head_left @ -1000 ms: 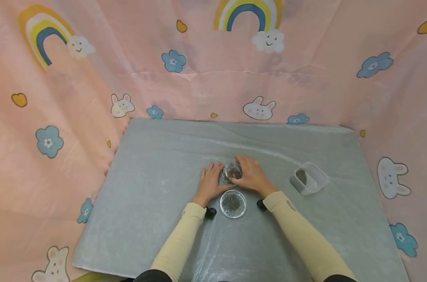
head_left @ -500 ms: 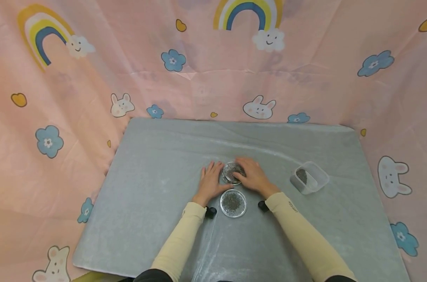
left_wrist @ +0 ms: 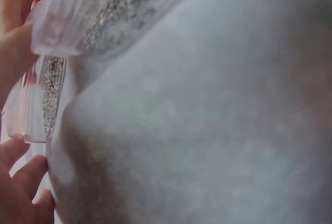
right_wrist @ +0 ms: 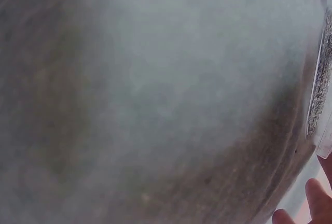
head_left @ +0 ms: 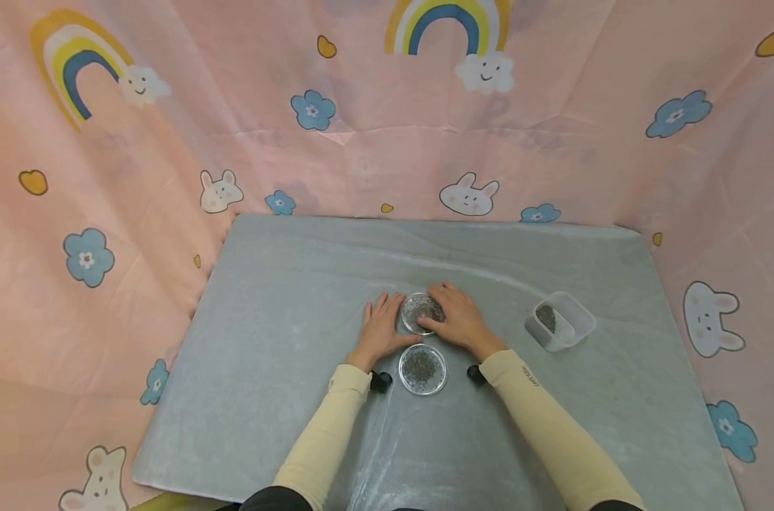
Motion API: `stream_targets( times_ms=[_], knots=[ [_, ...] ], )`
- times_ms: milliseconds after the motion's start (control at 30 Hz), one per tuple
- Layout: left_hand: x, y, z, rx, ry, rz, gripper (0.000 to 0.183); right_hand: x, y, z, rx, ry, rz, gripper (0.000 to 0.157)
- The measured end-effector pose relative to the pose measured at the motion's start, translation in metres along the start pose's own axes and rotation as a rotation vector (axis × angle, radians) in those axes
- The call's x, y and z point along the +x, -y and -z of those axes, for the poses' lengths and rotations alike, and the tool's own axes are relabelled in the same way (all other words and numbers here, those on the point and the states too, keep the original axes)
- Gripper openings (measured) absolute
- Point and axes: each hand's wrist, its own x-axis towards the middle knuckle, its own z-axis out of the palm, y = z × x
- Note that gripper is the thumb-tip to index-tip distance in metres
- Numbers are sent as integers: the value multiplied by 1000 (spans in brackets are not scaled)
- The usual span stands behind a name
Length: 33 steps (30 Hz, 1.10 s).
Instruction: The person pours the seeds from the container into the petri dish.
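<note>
Two clear round petri dishes with grey granules stand one behind the other at the table's middle. My right hand (head_left: 458,319) curls around the right side of the far petri dish (head_left: 415,309), its thumb over the top, holding the clear lid that sits on it. My left hand (head_left: 380,330) lies along the left side of that dish with fingers fairly straight, the thumb reaching between the two dishes. The near petri dish (head_left: 423,369) sits just in front. In the left wrist view, the far dish's granules (left_wrist: 53,89) show through its wall, fingers below it.
A clear rectangular plastic container (head_left: 576,318) with dark granules (head_left: 545,318) in one side stands to the right. Grey cloth (head_left: 284,319) covers the table. A pink printed curtain (head_left: 374,163) hangs behind it and at both sides.
The lid in my right hand has gone from tilted and off-centre to lying in line over the far petri dish. My left hand and the near dish stay put.
</note>
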Motion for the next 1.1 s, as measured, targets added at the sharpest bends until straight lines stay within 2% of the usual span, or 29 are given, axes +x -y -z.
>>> stream_targets(
  times_ms=[200, 400, 600, 900, 1000, 1100],
  knots=[
    [-2, -2, 2, -45, 18, -1, 93, -4, -4, -2, 25, 10, 7, 75],
    [0, -1, 3, -34, 9, 9, 91, -12, -15, 3, 101, -26, 52, 69],
    [2, 0, 4, -12, 17, 11, 89, -16, -21, 5, 52, 13, 83, 68],
    [3, -2, 4, 12, 17, 0, 88, -17, -22, 4, 10, 60, 32, 71],
    [3, -1, 4, 23, 22, -4, 90, -20, -20, 5, 20, 39, 10, 73],
    [2, 0, 4, 24, 25, -2, 90, -23, -17, 8, 48, -25, -5, 73]
  ],
)
